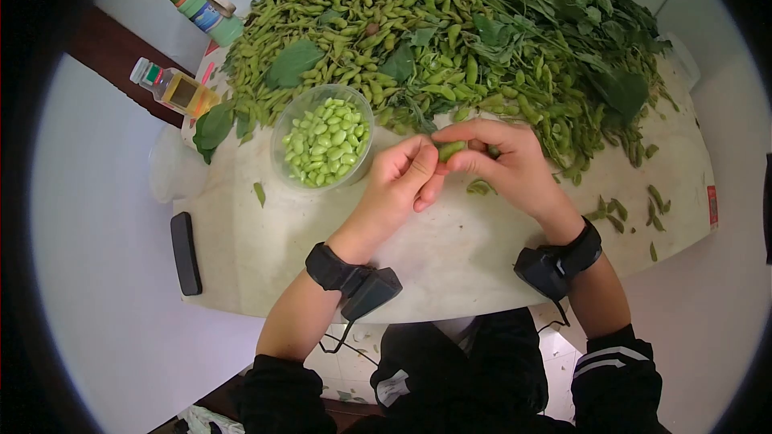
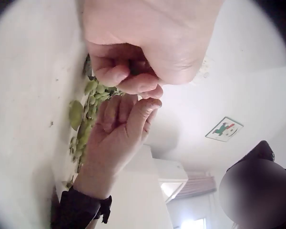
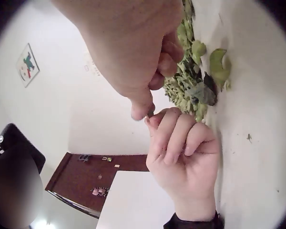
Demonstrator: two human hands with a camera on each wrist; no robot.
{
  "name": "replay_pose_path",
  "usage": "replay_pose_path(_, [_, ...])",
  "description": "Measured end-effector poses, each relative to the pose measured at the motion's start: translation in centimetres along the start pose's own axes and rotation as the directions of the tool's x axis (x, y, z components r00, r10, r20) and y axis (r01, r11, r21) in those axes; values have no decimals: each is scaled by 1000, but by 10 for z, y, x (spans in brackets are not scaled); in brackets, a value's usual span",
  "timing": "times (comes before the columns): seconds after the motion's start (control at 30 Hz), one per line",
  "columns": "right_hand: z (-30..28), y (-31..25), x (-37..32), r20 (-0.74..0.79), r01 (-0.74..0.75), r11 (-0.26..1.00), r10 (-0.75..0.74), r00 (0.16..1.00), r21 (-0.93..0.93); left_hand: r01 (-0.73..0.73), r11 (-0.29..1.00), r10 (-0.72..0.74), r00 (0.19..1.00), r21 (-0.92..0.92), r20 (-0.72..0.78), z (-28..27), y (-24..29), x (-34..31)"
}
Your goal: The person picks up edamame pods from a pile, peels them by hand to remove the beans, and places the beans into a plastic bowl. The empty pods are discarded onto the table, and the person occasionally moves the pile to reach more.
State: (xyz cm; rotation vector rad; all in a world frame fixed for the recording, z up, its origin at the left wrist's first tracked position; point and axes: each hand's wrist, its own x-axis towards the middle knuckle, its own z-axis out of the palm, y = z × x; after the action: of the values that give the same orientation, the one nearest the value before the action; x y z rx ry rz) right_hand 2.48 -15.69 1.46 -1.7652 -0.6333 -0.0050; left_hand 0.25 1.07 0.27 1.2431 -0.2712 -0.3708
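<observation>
A green soybean pod is held between the two hands, over the front of the table. My right hand pinches it between thumb and forefinger. The left hand has thumb and fingertips closed at the pod's near-left end, its other fingers curled in. From the right wrist view, a green tip of the pod shows where the fingertips of both hands meet; the left wrist view hides it behind the fingers. Just left of the hands stands a clear round tub with shelled green soybeans in it.
A big heap of soybean pods and leafy stalks covers the table's back. Split pods lie below the right hand, more pods farther right. A bottle, a green-lidded container and a black phone-like slab line the left.
</observation>
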Motion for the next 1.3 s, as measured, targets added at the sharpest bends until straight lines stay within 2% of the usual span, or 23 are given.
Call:
replay_pose_path(0.03, [0, 0, 0, -2, 0, 1000, 0, 1000, 0, 11, 1000, -10, 1000, -27, 10, 0, 1, 0])
replay_pose_path(0.07, [0, 1, 1, 8, 60, 998, -60, 998, -26, 11, 1000, -11, 1000, -27, 11, 0, 0, -1])
replay_pose_path(0.1, [0, 2, 2, 20, 121, 991, -120, 993, -51, -3, 1000, 3, 999, 6, 34, -1, -1, -1])
replay_pose_path(0.13, [-1, 3, 2, 20, 121, 991, -120, 993, -50, -18, 999, 16, 998, 38, 58, -2, -2, -1])
replay_pose_path(0.17, [-3, 4, 1, 45, 170, 973, -164, 985, -155, -18, 999, 16, 998, 38, 58, -2, -2, -1])
replay_pose_path(0.2, [-4, 5, 1, 75, 218, 942, -206, 976, -257, -39, 993, 36, 999, 110, 32, -2, -3, -1])
replay_pose_path(0.27, [-1, 6, -1, 52, 218, 944, -212, 976, -250, -59, 982, 58, 998, 182, 6, -3, -4, -2])
replay_pose_path(0.33, [0, 6, -1, 28, 218, 945, -218, 976, -243, -138, 919, 158, 987, 370, -24, -3, -7, -1])
replay_pose_path(0.43, [0, 5, -1, 34, 194, 956, -192, 981, -220, -159, 870, 219, 973, 467, -78, 0, -8, -1])
replay_pose_path(0.5, [1, 4, -2, 42, 87, 984, -82, 996, -156, -178, 835, 252, 965, 521, -75, -1, -9, -2])
replay_pose_path(0.53, [1, 3, -3, 40, 87, 984, -82, 996, -156, -194, 796, 284, 956, 574, -72, -1, -9, -2])
replay_pose_path(0.6, [1, 2, -3, 78, -94, 996, 95, 992, -8, -181, 786, 275, 959, 591, -71, 1, -6, -3])
replay_pose_path(0.63, [1, 1, -3, 78, -94, 996, 95, 992, -8, -169, 776, 266, 961, 608, -72, 2, -6, -4])
replay_pose_path(0.73, [0, 0, -2, 138, -179, 984, 175, 975, 17, -135, 853, 224, 967, 504, -119, 4, -8, -4])
replay_pose_path(0.77, [1, 2, -2, 133, -148, 989, 144, 981, 15, -135, 853, 223, 968, 504, -119, 5, -7, -3])
replay_pose_path(0.83, [0, 1, -2, 128, -117, 993, 115, 985, 12, -188, 901, 266, 951, 392, -155, 5, -4, -3])
replay_pose_path(0.9, [-3, -5, -1, 216, -54, 987, 85, 973, -149, -174, 916, 248, 954, 362, -167, 4, -5, -3])
replay_pose_path(1.03, [0, -5, -3, 176, -53, 983, 85, 981, -177, -203, 942, 251, 955, 268, -159, 1, -6, -1])
replay_pose_path(1.1, [3, -5, -4, 6, -75, 996, 76, 997, -45, -158, 945, 209, 965, 285, -159, 1, -1, -1])
replay_pose_path(1.13, [3, -8, -4, 6, -77, 996, 77, 997, -46, -113, 947, 166, 973, 302, -158, 0, 0, -1])
replay_pose_path(1.2, [2, -15, -3, 30, -180, 979, 178, 984, 93, -85, 960, 124, 984, 267, -132, -1, -4, 0])
replay_pose_path(1.23, [3, -15, -3, 31, -179, 979, 177, 984, 92, -57, 970, 84, 991, 235, -103, -1, -6, 1])
replay_pose_path(1.3, [5, -13, -2, 36, -92, 972, 86, 996, 215, -38, 983, 57, 993, 178, -101, 3, -4, 0])
